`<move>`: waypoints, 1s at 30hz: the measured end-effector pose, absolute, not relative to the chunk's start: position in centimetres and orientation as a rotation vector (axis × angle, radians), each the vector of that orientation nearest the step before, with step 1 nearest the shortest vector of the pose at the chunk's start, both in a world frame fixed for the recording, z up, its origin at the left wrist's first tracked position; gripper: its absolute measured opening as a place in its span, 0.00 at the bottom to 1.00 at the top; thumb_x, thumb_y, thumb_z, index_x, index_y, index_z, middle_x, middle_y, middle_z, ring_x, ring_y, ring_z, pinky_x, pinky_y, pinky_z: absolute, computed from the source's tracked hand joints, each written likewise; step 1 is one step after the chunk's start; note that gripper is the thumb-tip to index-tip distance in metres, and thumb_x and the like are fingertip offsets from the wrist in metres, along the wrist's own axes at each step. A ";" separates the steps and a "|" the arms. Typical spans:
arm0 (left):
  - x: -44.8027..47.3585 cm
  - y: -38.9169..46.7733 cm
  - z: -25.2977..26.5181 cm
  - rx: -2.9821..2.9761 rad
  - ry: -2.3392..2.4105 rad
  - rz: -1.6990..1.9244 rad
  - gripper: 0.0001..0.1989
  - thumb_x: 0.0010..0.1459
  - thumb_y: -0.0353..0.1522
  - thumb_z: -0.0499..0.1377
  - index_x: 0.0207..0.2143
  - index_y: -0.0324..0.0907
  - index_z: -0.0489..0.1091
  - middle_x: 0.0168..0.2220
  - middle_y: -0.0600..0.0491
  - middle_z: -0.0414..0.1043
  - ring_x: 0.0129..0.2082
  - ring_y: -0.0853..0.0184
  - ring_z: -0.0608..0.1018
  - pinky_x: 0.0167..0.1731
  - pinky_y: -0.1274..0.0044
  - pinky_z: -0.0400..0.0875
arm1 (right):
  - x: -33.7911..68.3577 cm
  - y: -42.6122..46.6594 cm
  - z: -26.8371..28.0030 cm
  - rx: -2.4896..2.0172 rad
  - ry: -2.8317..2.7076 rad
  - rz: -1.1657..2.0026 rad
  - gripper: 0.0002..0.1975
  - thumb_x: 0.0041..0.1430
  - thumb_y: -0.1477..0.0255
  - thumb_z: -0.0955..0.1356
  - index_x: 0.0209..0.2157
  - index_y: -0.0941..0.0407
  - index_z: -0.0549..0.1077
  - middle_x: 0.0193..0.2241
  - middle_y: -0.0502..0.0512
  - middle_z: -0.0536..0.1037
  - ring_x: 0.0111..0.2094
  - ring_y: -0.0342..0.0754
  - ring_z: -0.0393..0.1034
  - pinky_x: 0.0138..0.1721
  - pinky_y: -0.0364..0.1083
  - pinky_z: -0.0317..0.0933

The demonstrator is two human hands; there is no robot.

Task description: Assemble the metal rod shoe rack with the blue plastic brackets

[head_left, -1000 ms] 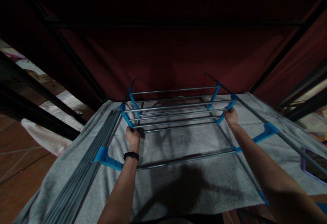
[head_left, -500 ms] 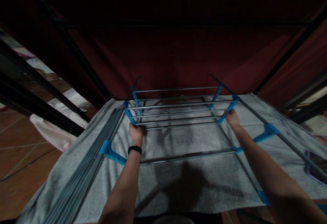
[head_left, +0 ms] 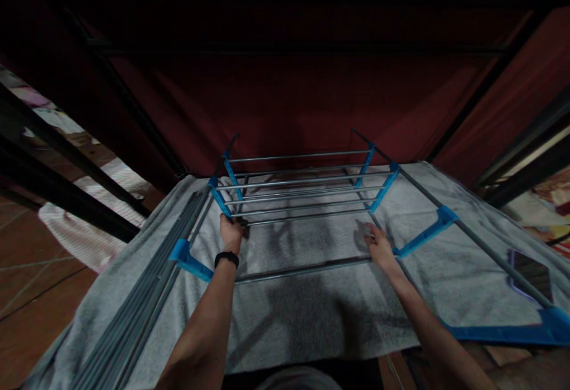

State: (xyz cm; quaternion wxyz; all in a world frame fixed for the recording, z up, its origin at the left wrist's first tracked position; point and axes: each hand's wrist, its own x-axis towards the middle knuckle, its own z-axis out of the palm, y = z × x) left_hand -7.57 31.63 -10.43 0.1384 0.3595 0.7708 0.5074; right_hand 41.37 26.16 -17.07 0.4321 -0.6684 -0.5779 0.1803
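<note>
A rack (head_left: 303,183) of grey metal tubes joined by blue plastic brackets lies on a grey cloth (head_left: 285,319). My left hand (head_left: 231,232), wearing a black wristband, is closed on the lower end of a blue bracket (head_left: 219,201) on the rack's left side. My right hand (head_left: 379,243) is off the rack's right-hand bracket (head_left: 385,193), low over the cloth. Its fingers are apart and hold nothing; the wrist is close to the nearest crossbar (head_left: 307,270) and a lower blue bracket (head_left: 426,235).
Several loose grey tubes (head_left: 145,295) lie side by side along the left. A phone (head_left: 529,274) rests on the cloth at the right, under a long side tube. Dark red panels (head_left: 307,99) and dark frame bars stand behind. Tiled floor (head_left: 40,283) shows at left.
My right hand has let go of the right-hand bracket and drawn back toward me and leftward. My left hand keeps its grip. The view has shifted a little to the right.
</note>
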 end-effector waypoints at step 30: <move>-7.0 30.3 -10.3 0.920 2.255 1.500 0.14 0.53 0.21 0.59 0.40 0.44 0.62 0.34 0.51 0.71 0.45 0.58 0.79 0.48 0.66 0.74 | 38.6 19.1 -17.3 -1.536 -1.884 0.195 0.20 0.70 0.67 0.59 0.54 0.53 0.77 0.53 0.63 0.79 0.57 0.59 0.73 0.59 0.61 0.66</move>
